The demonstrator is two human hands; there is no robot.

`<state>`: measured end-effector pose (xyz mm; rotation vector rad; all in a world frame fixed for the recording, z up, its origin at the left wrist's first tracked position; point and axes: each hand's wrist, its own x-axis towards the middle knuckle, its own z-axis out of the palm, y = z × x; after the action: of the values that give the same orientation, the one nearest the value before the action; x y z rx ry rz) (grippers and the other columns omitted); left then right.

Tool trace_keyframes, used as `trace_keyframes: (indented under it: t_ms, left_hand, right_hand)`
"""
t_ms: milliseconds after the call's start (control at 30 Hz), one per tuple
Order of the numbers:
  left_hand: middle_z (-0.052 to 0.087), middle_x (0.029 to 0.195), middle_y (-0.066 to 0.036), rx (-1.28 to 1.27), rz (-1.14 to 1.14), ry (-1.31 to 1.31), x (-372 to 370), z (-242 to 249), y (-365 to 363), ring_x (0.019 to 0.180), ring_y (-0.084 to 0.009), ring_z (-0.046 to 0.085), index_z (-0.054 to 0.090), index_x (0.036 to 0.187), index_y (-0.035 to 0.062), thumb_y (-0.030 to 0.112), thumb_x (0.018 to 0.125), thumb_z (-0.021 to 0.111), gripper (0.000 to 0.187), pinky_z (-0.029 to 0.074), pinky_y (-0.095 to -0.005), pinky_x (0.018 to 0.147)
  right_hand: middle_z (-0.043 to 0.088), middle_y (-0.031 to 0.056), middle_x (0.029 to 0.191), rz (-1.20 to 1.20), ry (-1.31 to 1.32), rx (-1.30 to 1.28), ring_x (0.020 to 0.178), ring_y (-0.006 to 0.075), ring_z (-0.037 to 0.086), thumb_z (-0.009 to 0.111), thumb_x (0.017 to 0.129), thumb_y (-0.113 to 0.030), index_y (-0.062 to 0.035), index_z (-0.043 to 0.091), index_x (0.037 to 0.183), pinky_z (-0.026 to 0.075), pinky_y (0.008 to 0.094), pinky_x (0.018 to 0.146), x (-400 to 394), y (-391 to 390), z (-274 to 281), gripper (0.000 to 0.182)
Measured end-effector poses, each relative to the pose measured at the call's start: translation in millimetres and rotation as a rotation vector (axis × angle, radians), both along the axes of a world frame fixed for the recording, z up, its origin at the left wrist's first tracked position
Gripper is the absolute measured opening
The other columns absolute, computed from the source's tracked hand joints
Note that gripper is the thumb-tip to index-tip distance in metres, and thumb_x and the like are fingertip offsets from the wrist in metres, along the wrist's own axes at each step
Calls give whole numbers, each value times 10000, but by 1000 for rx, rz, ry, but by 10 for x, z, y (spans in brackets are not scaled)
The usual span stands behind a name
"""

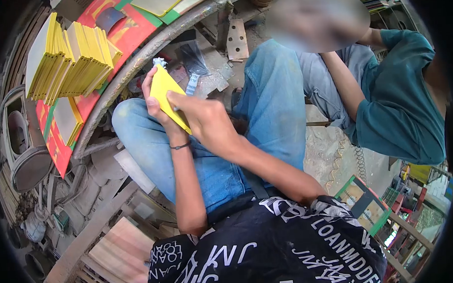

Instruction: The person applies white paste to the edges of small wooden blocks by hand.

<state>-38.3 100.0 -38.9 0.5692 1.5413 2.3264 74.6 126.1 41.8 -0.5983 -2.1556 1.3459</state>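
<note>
My left hand [158, 106] is wrapped round a thin yellow board [164, 89], held tilted above my lap with its yellow face up. My right hand [205, 117] is closed, its thumb pressed on the yellow face and its fingers curled by the board's edge. What those fingers hold is mostly hidden. A pale blue strip with printed letters [191, 84] sticks out just beyond the right hand. At the board's far tip sits a small grey-white crumpled bit [159, 61], too small to name.
Stacked yellow-edged boards [71, 62] stand on a red and green sheet [52, 147] over a curved-edged table at left. A person in a teal shirt [400, 105] sits close at right. A coiled hose [337, 162] lies on the floor, and a wooden slatted piece [91, 261] is at lower left.
</note>
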Motion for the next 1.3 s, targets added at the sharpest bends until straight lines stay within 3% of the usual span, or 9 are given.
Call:
trace_keyframes:
  t_ms: [33,167,467,567,667,733,1033,1133,1300]
  left_hand:
    - [576,1102,-118,11,0,-8,-12,14,-9,954,-197,550,489,1225,-7,622,866,308,747,444,-317,824]
    - [587,1080,-129,50,-20,-141,53,78,-55,938,-203,565,481,1225,-29,634,865,303,774,463,-330,819]
    - [578,1124,-186,139,-110,-315,-14,65,-119,971,-256,578,426,1285,-68,686,838,321,882,469,-358,859]
    - [563,1147,-201,157,-118,-377,-32,35,-147,996,-281,568,422,1287,-69,691,832,331,890,462,-373,882]
    - [555,1157,-200,217,-100,-545,49,89,-112,1020,-298,553,422,1281,-79,698,828,335,904,448,-382,909]
    - [589,1043,-153,318,-119,-657,27,154,-123,932,-248,578,504,1178,-50,683,836,353,823,487,-389,813]
    - [565,1126,-180,361,-195,-769,-17,170,-167,972,-302,563,526,1124,25,683,831,396,732,458,-419,884]
    - [520,1238,-212,297,-139,-828,2,80,-115,1114,-330,506,513,1190,34,647,851,383,713,395,-469,975]
    - [580,1140,-208,314,-242,-880,-88,100,-230,1031,-334,555,528,1160,24,641,842,416,703,424,-448,946]
  right_hand:
    - [619,260,1016,-62,231,141,924,342,647,527,795,47,40,598,1107,521,357,785,-31,-77,-111,320]
    - [627,235,1046,-36,9,-9,944,332,645,524,796,63,35,602,1105,518,352,805,-112,52,-329,320]
    - [615,236,1077,-26,-25,36,967,364,623,529,765,79,37,600,1100,513,362,831,-85,-5,-360,345]
    - [605,259,1059,-13,168,156,998,363,606,525,764,39,50,574,1077,502,389,860,-67,-88,-409,317]
    - [583,254,1117,17,-65,52,1035,366,586,517,779,23,29,576,1086,502,397,872,-71,71,-460,313]
    - [582,258,1112,25,3,151,1033,370,586,515,788,14,33,570,1087,502,398,871,-20,-23,-402,305]
    - [595,239,1109,101,44,422,1006,362,603,500,797,39,17,542,1150,517,392,839,46,8,-441,356]
    - [572,231,1171,141,-222,208,1099,351,562,479,727,124,16,548,1180,480,389,923,-35,324,-462,470]
    - [596,240,1103,162,83,460,997,363,608,484,822,-8,0,555,1152,518,399,846,87,24,-453,338]
